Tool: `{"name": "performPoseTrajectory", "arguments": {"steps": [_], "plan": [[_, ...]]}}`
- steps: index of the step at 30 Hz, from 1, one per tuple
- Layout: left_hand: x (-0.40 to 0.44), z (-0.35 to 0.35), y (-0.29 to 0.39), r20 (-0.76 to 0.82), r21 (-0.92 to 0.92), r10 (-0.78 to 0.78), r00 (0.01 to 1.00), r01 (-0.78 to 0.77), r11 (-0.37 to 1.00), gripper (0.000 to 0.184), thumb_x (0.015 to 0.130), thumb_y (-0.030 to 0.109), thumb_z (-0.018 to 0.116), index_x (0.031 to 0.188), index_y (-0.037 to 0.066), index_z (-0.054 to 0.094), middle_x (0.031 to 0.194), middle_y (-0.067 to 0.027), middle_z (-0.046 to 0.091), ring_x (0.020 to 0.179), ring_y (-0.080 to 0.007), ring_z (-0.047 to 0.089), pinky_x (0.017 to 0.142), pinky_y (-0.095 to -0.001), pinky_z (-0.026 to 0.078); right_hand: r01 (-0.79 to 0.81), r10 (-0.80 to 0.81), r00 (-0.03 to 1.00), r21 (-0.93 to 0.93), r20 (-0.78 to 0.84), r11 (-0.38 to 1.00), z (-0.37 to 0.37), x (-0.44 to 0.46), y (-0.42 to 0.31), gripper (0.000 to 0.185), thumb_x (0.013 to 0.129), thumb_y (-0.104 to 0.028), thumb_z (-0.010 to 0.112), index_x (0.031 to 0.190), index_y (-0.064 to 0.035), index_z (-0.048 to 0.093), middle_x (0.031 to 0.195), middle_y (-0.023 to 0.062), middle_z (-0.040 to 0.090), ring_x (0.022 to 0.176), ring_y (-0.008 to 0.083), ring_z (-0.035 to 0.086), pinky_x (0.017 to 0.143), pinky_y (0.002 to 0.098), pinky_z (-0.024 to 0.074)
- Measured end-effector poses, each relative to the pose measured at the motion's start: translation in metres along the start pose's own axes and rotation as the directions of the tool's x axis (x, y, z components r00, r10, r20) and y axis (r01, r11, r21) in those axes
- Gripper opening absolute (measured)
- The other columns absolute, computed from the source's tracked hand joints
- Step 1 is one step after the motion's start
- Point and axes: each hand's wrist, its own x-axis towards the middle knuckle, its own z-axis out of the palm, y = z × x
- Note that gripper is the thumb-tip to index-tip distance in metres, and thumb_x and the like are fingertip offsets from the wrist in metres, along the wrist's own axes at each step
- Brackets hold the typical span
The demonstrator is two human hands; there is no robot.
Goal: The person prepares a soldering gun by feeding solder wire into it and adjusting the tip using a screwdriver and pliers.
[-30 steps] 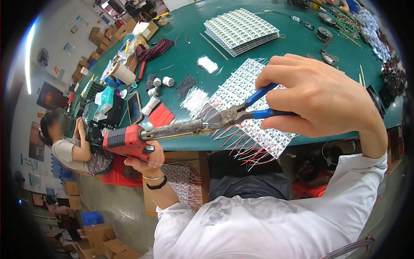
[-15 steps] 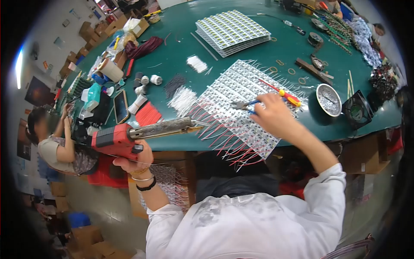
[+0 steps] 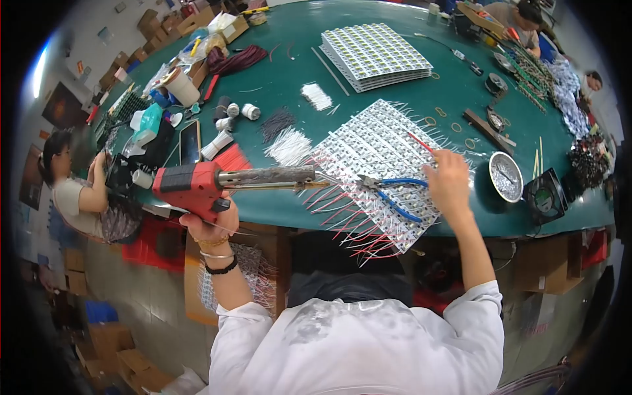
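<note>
My left hand [image 3: 214, 222] is wrapped round the handle of a red and black soldering gun [image 3: 187, 187], whose metal barrel points right. Blue-handled pliers [image 3: 395, 191] lie open on a white circuit board panel [image 3: 368, 141] fringed with red and white wires. Just right of the pliers, my right hand [image 3: 449, 181] is closed round the handle end of a screwdriver [image 3: 420, 141]; its red shaft points up and left over the panel. The fingers hide most of its handle.
A stack of panels [image 3: 375, 56] stands at the back. A metal bowl [image 3: 505, 176] and a small fan [image 3: 545, 197] are at the right. White tubes [image 3: 289, 146] and a phone [image 3: 190, 141] lie left. A co-worker [image 3: 79, 191] sits at the left, others at the far right.
My right hand has let go of the pliers, now lying on the panel, and has taken hold of the screwdriver. My left hand still holds the soldering gun.
</note>
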Motion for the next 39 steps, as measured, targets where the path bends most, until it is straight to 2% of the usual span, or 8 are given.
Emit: {"name": "performPoseTrajectory", "arguments": {"steps": [4,14,17,18,20,21,23,39], "plan": [[0.014,-0.002,-0.002,0.143,-0.239,0.035,0.989,0.0,0.971,0.102,0.06,0.079,0.049,0.114,-0.007,0.043,0.044,0.004,0.037,0.035,-0.0079,0.036,0.035,-0.022,0.025,-0.054,0.066,0.994,-0.143,0.083,0.988,0.007,0.0,0.039,0.022,0.074,-0.016,0.064,0.091,-0.0051,0.055,0.089,0.0104,0.054,0.084,0.0274,0.049,0.075,0.0392,0.0387],[0.03,0.0,0.003,0.22,-0.18,0.097,0.971,-0.057,0.982,0.078,0.073,0.059,0.058,0.129,0.009,0.04,0.043,0.0039,0.043,0.029,-0.0052,0.036,0.03,-0.0163,0.028,0.048,-0.045,0.999,-0.072,0.03,0.996,-0.001,0.014,0.04,0.014,0.079,-0.005,0.056,0.092,-0.0017,0.052,0.086,0.0133,0.052,0.082,0.0292,0.05,0.07,0.0377,0.0406],[0.036,0.009,-0.002,0.219,-0.191,0.127,0.967,-0.085,0.978,0.08,0.073,0.06,0.058,0.132,0.01,0.036,0.045,0.003,0.045,0.03,-0.0061,0.036,0.03,-0.0172,0.029,0.031,-0.003,0.995,0.276,-0.1,0.961,-0.033,0.026,0.009,0.022,0.08,0.001,0.053,0.101,-0.0011,0.048,0.093,0.0143,0.052,0.083,0.0315,0.054,0.068,0.0373,0.0443],[0.043,0.026,-0.011,-0.424,-0.214,0.223,0.878,-0.337,0.917,0.084,0.068,0.067,0.057,0.127,0.01,0.04,0.045,0.0048,0.043,0.032,-0.006,0.036,0.033,-0.0192,0.028,0.028,0.0,0.995,0.281,-0.1,0.959,-0.041,0.03,0.001,0.022,0.08,0.001,0.053,0.101,-0.0011,0.048,0.093,0.0143,0.052,0.083,0.0315,0.054,0.068,0.0373,0.0443],[0.043,0.025,-0.013,-0.888,-0.069,0.196,0.417,-0.541,0.838,0.088,0.063,0.074,0.055,0.121,0.01,0.043,0.046,0.0065,0.041,0.035,-0.0059,0.036,0.036,-0.0212,0.026,0.294,-0.22,0.944,0.33,-0.245,0.897,-0.053,0.039,-0.012,0.025,0.08,0.001,0.054,0.104,-0.0016,0.047,0.093,0.015,0.051,0.082,0.0318,0.053,0.068,0.037,0.0437],[0.033,0.006,-0.009,-0.492,-0.193,0.265,0.829,-0.401,0.896,0.076,0.068,0.067,0.057,0.112,0.006,0.049,0.046,0.0029,0.045,0.032,-0.0072,0.039,0.033,-0.0201,0.03,0.353,-0.262,0.927,0.388,-0.268,0.852,-0.056,0.043,-0.017,0.031,0.077,0.0,0.058,0.106,-0.0023,0.047,0.092,0.0153,0.051,0.079,0.0318,0.051,0.067,0.0366,0.0433],[0.03,-0.001,-0.003,0.067,-0.207,0.228,0.971,-0.21,0.955,0.065,0.073,0.06,0.059,0.102,0.002,0.055,0.045,-0.0008,0.049,0.03,-0.0086,0.041,0.03,-0.019,0.034,0.428,-0.334,0.9,0.421,-0.28,0.799,-0.065,0.052,-0.034,0.033,0.075,-0.001,0.061,0.105,-0.0026,0.047,0.092,0.015,0.051,0.079,0.0315,0.051,0.067,0.0366,0.0433],[0.033,-0.004,0.001,0.166,-0.278,0.173,0.971,-0.122,0.953,0.068,0.06,0.072,0.061,0.057,0.006,0.044,0.036,0.0043,0.038,0.026,-0.0054,0.032,0.028,-0.0185,0.022,0.654,-0.585,0.75,0.475,-0.309,0.588,-0.047,0.103,-0.094,0.044,0.062,0.011,0.06,0.101,-0.0066,0.049,0.094,0.0102,0.05,0.092,0.0303,0.05,0.095,0.0458,0.037]]}}
